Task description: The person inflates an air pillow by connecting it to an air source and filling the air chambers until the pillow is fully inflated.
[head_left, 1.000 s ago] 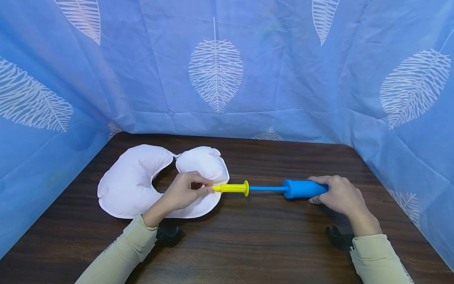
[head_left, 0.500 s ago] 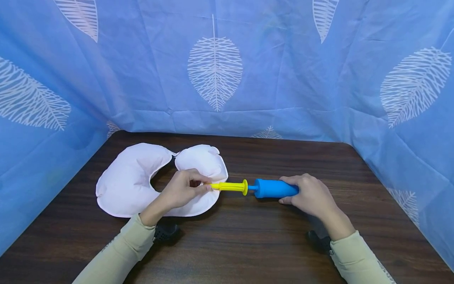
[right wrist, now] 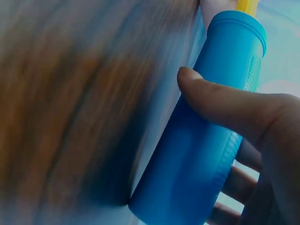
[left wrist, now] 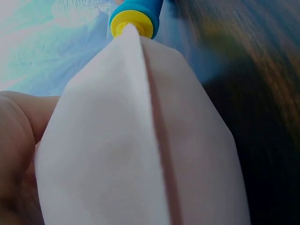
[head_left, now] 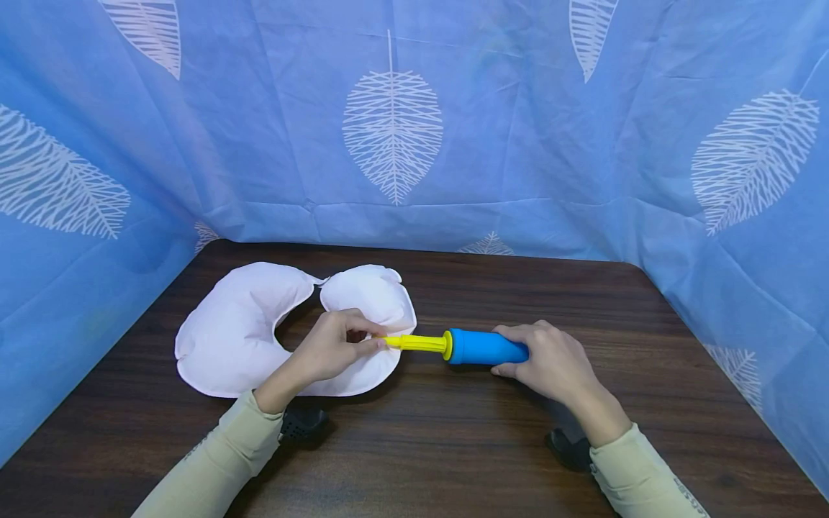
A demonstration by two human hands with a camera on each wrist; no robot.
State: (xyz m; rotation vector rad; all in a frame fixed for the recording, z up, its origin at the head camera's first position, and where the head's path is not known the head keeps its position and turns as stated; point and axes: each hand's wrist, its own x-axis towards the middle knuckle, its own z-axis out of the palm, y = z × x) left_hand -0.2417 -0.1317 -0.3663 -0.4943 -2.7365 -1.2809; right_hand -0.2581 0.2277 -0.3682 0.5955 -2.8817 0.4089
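Note:
A pale, puffed-up U-shaped neck pillow (head_left: 227,331) lies on the left of the table. At its right lobe, my left hand (head_left: 327,349) pinches the tip of the yellow nozzle (head_left: 421,344) of a hand pump between thumb and fingers. My right hand (head_left: 550,360) grips the pump's blue barrel (head_left: 482,347), thumb on one side and fingers on the other. The barrel sits right up against the yellow flange, and no blue rod shows between them. In the left wrist view the pillow (left wrist: 108,140) fills the middle and hides the nozzle tip.
The dark wood-grain table (head_left: 492,446) stretches under both hands. A blue curtain (head_left: 492,144) with white leaf prints hangs behind it and along both sides. Dark wrist cameras sit below each wrist.
My right hand has moved left with the blue barrel, sliding it over the blue rod up to the yellow flange. My left hand and the neck pillow have stayed nearly in place.

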